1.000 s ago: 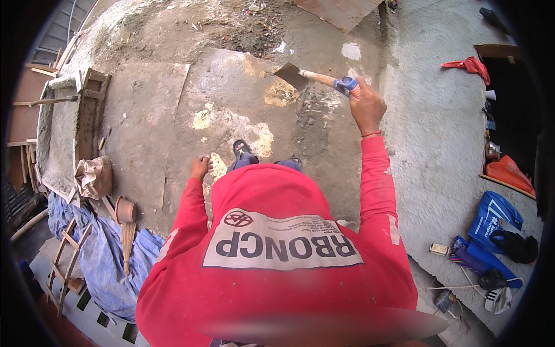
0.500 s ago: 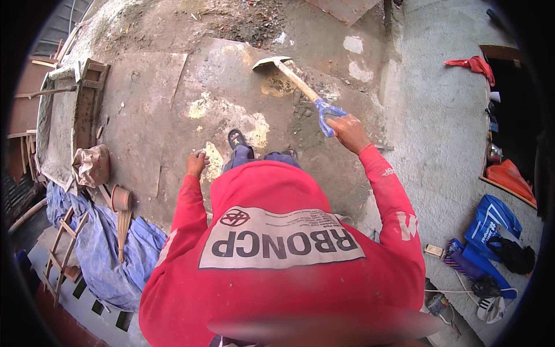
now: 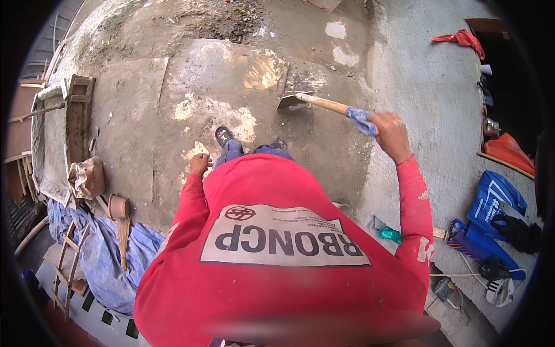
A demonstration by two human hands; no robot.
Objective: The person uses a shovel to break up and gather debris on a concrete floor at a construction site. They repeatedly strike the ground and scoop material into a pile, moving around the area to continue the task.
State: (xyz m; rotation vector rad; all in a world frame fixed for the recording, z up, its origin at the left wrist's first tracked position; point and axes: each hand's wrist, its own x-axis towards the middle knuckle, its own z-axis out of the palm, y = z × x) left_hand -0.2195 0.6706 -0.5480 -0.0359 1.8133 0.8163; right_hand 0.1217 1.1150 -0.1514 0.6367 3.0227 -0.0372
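My right hand [image 3: 392, 136] is closed round the blue grip of a shovel [image 3: 330, 105] with a wooden shaft. The shaft points left, and the metal blade [image 3: 293, 100] is low at the ground, to the right of my sandaled foot [image 3: 223, 136]. Soil and worn pale patches lie around the blade. My left hand [image 3: 200, 163] hangs beside my left leg, its fingers loosely curled with nothing visible in them. It is apart from the shovel.
At left stand a cement-caked wooden trough [image 3: 53, 136], a paper sack [image 3: 87, 178], a brown pot [image 3: 119, 206], a broom [image 3: 123, 237] and a blue tarp [image 3: 110, 260]. A grey wall [image 3: 419, 87] runs along the right, with a blue bag [image 3: 491, 199] and cables near it.
My right hand has moved right and slightly down in view with the shovel. The blade has shifted toward my feet and a little right. My left hand stays by my leg.
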